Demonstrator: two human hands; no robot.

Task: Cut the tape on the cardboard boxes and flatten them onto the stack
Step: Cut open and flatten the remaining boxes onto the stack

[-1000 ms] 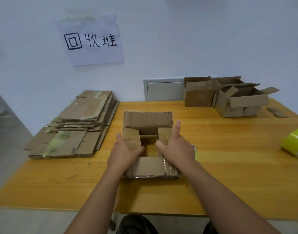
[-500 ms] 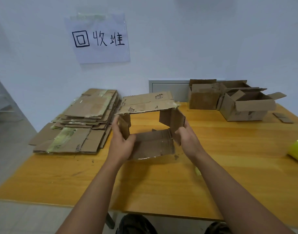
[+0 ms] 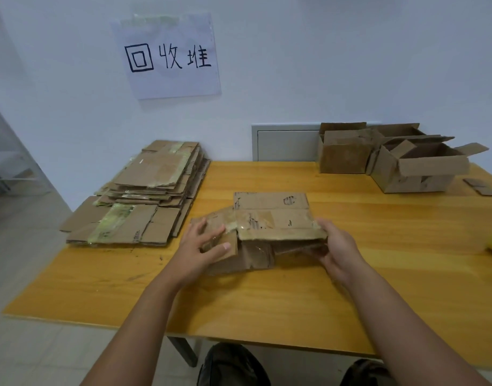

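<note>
2 hands: our left hand (image 3: 203,246) lies spread on the left flap of the box (image 3: 272,218), pressing; our right hand (image 3: 338,253) pinches its right edge, thumb on top, fingers seemingly curled beneath.
Box: nearly flat, at the middle of the table (image 3: 267,302), long axis left to right between our hands.
Stack (image 3: 144,196): left of the box and a little farther back, nearer our left hand.
Next move: we judge a leftward carry.

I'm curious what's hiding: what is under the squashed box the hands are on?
Its own lower flaps poke out beneath the squashed box, with the yellow table below. Fingers of the right hand curl under its edge. Anything else beneath is covered.
</note>
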